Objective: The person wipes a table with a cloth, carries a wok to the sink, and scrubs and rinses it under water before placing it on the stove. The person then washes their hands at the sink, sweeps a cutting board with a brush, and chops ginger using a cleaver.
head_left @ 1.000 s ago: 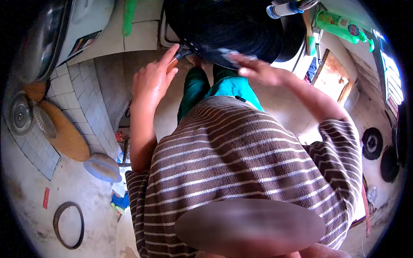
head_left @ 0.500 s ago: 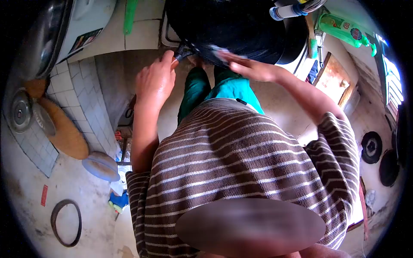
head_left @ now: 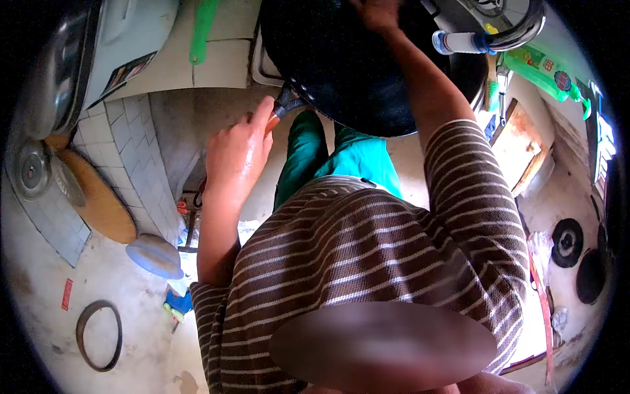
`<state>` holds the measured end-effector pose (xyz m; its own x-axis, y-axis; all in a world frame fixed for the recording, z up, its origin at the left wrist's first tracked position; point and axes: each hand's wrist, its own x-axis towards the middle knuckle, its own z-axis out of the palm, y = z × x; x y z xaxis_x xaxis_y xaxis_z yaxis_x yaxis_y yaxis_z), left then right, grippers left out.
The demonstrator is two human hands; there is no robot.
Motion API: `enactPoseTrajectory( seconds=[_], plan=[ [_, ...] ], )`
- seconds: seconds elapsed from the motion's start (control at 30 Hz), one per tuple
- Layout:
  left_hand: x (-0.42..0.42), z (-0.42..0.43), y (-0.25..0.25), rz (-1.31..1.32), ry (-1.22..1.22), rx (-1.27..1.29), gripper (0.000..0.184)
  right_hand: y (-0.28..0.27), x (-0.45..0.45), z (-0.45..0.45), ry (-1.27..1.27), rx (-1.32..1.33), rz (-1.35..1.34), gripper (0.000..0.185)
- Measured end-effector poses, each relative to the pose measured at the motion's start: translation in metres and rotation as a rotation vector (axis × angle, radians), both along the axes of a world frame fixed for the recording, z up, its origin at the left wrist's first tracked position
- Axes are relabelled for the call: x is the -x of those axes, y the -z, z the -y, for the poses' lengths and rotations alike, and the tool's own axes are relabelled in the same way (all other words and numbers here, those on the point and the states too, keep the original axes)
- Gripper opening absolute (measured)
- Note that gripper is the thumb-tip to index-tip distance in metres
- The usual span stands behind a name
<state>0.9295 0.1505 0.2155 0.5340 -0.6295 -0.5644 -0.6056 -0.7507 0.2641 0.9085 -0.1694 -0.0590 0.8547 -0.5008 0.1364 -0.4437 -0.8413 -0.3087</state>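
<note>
A large black wok (head_left: 341,72) is tilted up in front of me, its near rim above my knees. My left hand (head_left: 236,154), wet on its back, is closed around the wok's handle (head_left: 281,110) at the left side. My right hand (head_left: 379,14) reaches over the dark inside of the wok near the top edge of the view. Its fingers are mostly cut off or lost in the dark, so what they hold is hidden.
A chrome faucet (head_left: 518,36) with a white nozzle juts in at the upper right. Beside it lie a green bottle (head_left: 538,71) and a green-bristled brush (head_left: 492,95). A green handle (head_left: 202,33) rests on the tiled counter (head_left: 223,62) at left.
My right hand has moved from the wok's near rim up and away across its inside. The whitish thing seen blurred at its fingers is out of sight. My left hand keeps the handle.
</note>
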Motion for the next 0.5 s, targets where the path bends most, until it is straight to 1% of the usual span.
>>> enactPoseTrajectory(
  seconds=[0.03, 0.07, 0.13, 0.17, 0.23, 0.27, 0.33, 0.4, 0.47, 0.5],
  plan=[
    [0.000, -0.001, -0.001, -0.004, 0.007, 0.002, 0.051, -0.004, -0.008, -0.008, -0.114, -0.108, -0.027, 0.085],
    [-0.001, -0.001, -0.001, 0.009, 0.025, 0.005, 0.052, -0.009, -0.001, -0.017, -0.110, -0.102, -0.027, 0.085],
    [-0.002, -0.002, 0.002, 0.030, 0.043, 0.013, 0.052, -0.028, 0.022, -0.041, -0.499, -0.215, 0.043, 0.084],
    [-0.002, -0.005, 0.005, 0.008, 0.023, 0.021, 0.052, -0.045, 0.028, -0.038, -0.493, -0.216, 0.042, 0.084],
    [-0.004, -0.009, 0.009, 0.000, 0.002, 0.032, 0.052, -0.075, 0.040, -0.003, -0.364, -0.242, -0.631, 0.083],
    [-0.004, -0.010, 0.011, 0.005, 0.005, 0.055, 0.052, -0.030, 0.069, 0.009, -0.172, 0.056, -0.343, 0.081],
    [-0.002, -0.011, 0.011, 0.000, 0.011, 0.071, 0.052, -0.030, 0.043, 0.017, -0.016, 0.047, -0.242, 0.081],
    [-0.003, -0.009, 0.010, 0.004, 0.023, 0.048, 0.053, -0.018, 0.000, -0.002, 0.043, -0.033, -0.046, 0.080],
    [-0.002, -0.008, 0.008, 0.016, 0.033, 0.034, 0.053, 0.019, -0.042, -0.025, -0.014, -0.134, 0.198, 0.078],
    [-0.003, -0.008, 0.008, 0.027, 0.041, 0.028, 0.053, 0.005, -0.059, -0.043, -0.074, -0.212, 0.271, 0.077]
  ],
)
